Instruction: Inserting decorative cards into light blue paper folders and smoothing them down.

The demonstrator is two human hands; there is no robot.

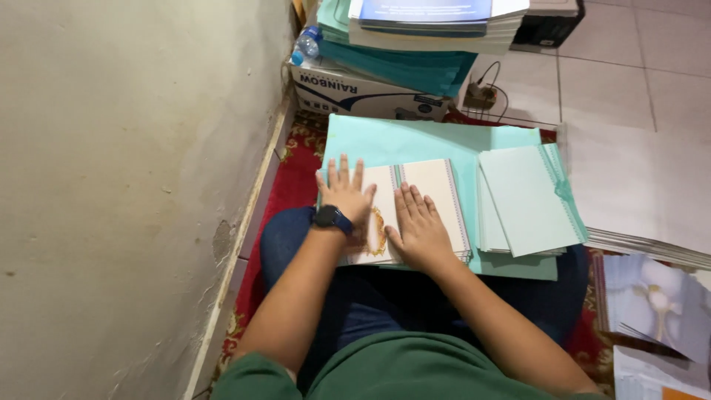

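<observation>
We sit cross-legged on a red patterned rug [292,167] with a large sheet of mint-green paper [415,141] spread over our knees, and on it a stack of white cards [426,200] with a decorative border strip. Our left hand [345,194] lies flat on the left half of the top card, fingers spread and straight, gripping nothing; a dark wristwatch [332,218] sits just behind it. Our right hand [418,226] rests palm down beside it, on the middle of the card, also unclenched, thumb pointing toward the left hand. Between the two palms a gold oval ornament [378,231] on the card shows through.

To do this pressing well, we judge that both palms should bear down evenly and slide outward from the centre line, so the card lies flat and its edges sit square over the stack beneath.

Just beyond the right hand's little finger lies a second, fanned pile of pale green cards [527,200], touching the same green sheet. Ahead of our fingertips stands a cardboard box [355,92] with stacked paper on it, and a plastic bottle [305,46] by the wall.
</observation>
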